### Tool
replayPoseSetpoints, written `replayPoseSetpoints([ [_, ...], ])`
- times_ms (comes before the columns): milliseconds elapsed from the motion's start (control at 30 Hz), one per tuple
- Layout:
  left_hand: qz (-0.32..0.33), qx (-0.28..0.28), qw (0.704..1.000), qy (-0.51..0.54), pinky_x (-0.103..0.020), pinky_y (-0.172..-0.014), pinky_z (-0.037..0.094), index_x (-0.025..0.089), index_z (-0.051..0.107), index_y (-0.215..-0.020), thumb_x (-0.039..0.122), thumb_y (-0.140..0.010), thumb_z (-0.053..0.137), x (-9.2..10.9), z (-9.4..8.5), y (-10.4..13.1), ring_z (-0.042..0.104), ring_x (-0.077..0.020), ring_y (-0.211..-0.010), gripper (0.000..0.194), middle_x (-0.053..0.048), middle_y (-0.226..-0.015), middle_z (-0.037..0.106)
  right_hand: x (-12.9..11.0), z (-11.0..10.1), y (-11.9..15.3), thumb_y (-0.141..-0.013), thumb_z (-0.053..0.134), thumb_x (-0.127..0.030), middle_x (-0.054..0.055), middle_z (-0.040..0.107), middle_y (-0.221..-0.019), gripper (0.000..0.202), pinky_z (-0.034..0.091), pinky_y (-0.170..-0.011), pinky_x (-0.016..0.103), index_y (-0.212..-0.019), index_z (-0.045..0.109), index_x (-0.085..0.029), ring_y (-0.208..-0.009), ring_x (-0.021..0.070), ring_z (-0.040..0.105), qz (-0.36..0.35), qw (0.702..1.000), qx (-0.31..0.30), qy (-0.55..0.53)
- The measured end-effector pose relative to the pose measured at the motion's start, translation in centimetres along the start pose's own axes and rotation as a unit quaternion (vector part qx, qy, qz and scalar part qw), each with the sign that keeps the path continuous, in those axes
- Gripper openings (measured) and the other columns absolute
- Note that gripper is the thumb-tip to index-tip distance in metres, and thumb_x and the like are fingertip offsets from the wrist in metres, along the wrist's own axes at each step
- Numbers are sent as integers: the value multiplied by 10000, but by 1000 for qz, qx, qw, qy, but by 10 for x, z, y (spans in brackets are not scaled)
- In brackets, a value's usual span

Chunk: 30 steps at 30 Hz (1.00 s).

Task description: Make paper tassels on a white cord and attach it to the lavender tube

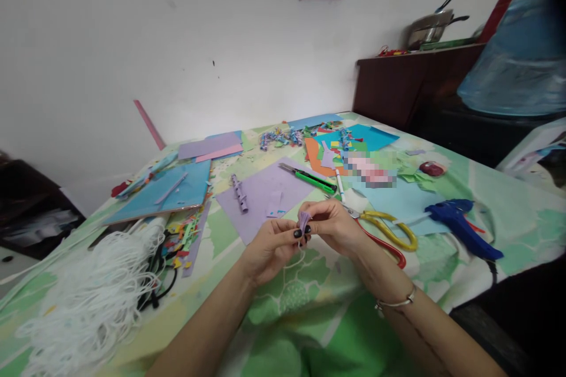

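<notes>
A small fringed piece of purple paper [304, 220] is pinched between my two hands near the middle of the table. My left hand [272, 247] grips its lower end, thumb pressed to the fingers. From the right, my right hand [331, 225] holds the same piece with closed fingertips. A thin white string [301, 256] hangs below the fingers. Just beyond my hands lies a purple sheet [259, 185], bearing a rolled purple paper tube [239, 193] with small cut tabs and a green utility knife [309, 179].
White cord [97, 294] is heaped at the left, beside colourful paper scraps [183, 241]. Yellow-and-red-handled scissors [389, 230] and a blue glue gun [462, 227] lie to the right. Blue folders [163, 191], coloured sheets and decorated tubes [292, 136] are farther back.
</notes>
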<state>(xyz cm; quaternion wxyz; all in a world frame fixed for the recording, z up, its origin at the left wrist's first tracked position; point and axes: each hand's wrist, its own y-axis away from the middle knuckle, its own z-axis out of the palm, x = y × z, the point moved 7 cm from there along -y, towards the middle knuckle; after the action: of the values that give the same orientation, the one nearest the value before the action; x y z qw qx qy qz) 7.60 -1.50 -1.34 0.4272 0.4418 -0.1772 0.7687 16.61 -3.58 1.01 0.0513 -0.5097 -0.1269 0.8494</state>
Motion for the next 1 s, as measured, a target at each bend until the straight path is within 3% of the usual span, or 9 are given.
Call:
replayPoseSetpoints([
  [300, -3, -22, 1000, 0, -207, -633, 419, 65, 736, -686, 228, -609, 845, 0, 2, 0, 559, -99, -623, 210, -57, -637, 645, 2, -1, 1, -601, 852, -182, 13, 637, -660, 132, 543, -477, 237, -683, 756, -144, -509, 128, 639, 3, 1000, -16, -8],
  [1000, -12, 7, 1000, -18, -230, -586, 415, 94, 711, -590, 297, -504, 907, -1, -2, -1, 524, -96, -557, 295, -39, -577, 618, 5, 0, 5, -596, 813, -127, 9, 671, -656, 134, 537, -516, 223, -700, 732, -153, -563, 117, 625, 12, 1000, -1, -7],
])
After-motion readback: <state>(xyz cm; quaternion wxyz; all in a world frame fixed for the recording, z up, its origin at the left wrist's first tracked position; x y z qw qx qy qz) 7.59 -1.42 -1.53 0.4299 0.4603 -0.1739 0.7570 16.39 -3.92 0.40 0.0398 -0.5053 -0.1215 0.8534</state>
